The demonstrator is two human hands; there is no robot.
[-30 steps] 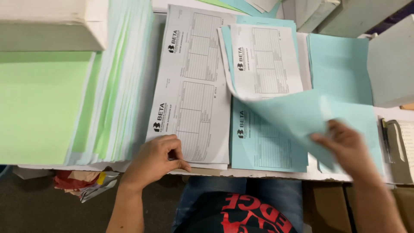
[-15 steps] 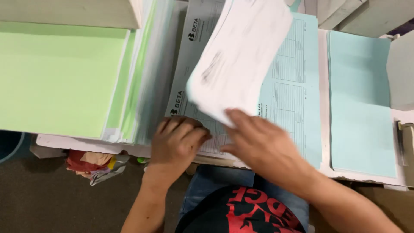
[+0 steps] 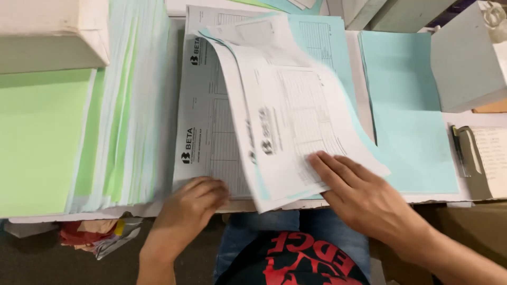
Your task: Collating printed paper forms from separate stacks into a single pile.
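My right hand (image 3: 364, 198) lies with its fingers flat on a white printed form sheet (image 3: 296, 121), which rests skewed over a light blue printed sheet (image 3: 317, 37) beneath it. My left hand (image 3: 193, 203) sits at the table's near edge with curled fingers on the bottom of a white form stack (image 3: 203, 105). Whether the right hand grips the sheet or only presses on it is unclear.
A tall stack of green and white paper (image 3: 121, 105) and a green sheet pile (image 3: 37, 137) lie on the left. A plain light blue paper stack (image 3: 406, 105) lies on the right, with a grey box (image 3: 467, 58) and a clipboard (image 3: 472, 158) beyond. Crumpled scraps (image 3: 90, 235) lie below the table edge.
My right hand has carried the white sheet from the blue stack leftward and laid it down over the forms. The left hand stayed at the near edge.
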